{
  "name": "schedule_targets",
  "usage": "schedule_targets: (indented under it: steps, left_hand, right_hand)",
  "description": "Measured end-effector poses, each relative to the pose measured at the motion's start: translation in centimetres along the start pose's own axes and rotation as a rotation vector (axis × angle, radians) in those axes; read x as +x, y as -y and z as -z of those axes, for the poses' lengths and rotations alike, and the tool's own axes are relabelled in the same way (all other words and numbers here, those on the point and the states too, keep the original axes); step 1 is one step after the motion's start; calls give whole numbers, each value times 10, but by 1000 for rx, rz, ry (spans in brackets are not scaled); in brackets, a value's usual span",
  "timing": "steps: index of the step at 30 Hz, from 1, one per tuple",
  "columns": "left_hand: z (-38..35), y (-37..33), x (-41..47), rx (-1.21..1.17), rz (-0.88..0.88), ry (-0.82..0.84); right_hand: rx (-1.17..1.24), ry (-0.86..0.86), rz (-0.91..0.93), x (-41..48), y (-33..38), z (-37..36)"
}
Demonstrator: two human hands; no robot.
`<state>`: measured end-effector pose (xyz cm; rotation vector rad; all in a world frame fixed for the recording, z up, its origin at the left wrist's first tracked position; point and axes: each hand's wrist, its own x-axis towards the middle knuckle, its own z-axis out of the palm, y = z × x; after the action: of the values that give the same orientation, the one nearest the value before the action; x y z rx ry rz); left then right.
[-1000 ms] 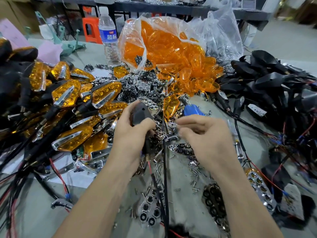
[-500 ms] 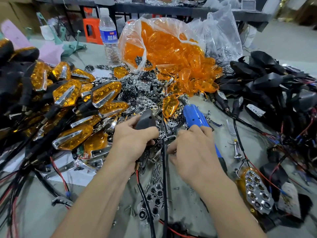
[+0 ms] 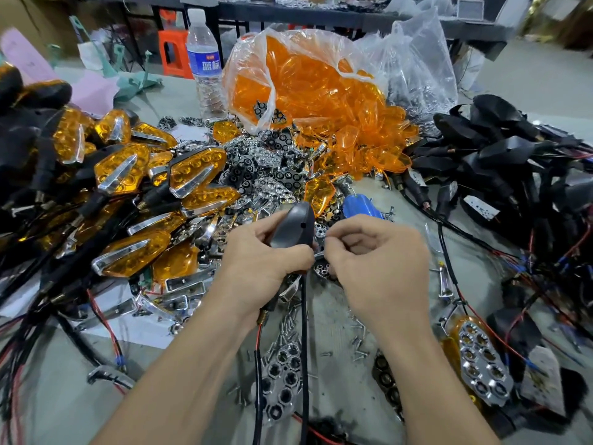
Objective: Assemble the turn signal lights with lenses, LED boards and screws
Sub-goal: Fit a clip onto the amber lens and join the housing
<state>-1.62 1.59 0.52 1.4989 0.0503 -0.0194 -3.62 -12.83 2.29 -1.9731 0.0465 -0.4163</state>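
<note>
The grey surface carries a wide heap of assembled turn signal lights on the left. A tangle of black housings with wires lies on the right. At the back sits a clear bag of orange lenses, spilling forward, with a water bottle upright just beside it. Chrome reflector plates lie piled in the middle.

In front of them the left hand grips a black housing, its wire hanging down. The right hand is curled, thumb and forefinger pinched together against the housing's lower edge; whether they hold anything I cannot tell. A blue screwdriver lies just behind the right hand. Loose screws are scattered below the wrists.
</note>
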Motion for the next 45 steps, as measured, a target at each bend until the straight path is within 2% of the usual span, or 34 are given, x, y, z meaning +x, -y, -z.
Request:
schedule_targets:
  steps: [4, 8, 22, 29, 39, 42, 44, 45]
  left_hand:
    - [-4, 3, 1, 19, -10, 32]
    - [-7, 7, 1, 41, -30, 77]
    - [-7, 7, 1, 147, -41, 23]
    - [-8, 6, -1, 148, -31, -1]
    - [-10, 6, -3, 160, -37, 28]
    - [-9, 4, -3, 119, -22, 47]
    - [-8, 2, -3, 54, 25, 47]
    - [-7, 1, -3, 20, 61, 40]
  right_hand:
    - [379, 42, -43, 4, -1, 7]
    - [492, 92, -87, 5, -1, 2]
    - [338, 68, -151, 10, -14, -4]
    - [517, 89, -141, 9, -13, -3]
    - [400, 16, -222, 10, -23, -12]
    - [411, 96, -297, 12, -20, -10]
    - [335, 102, -243, 12, -13, -5]
    - [227, 36, -188, 12, -11, 1]
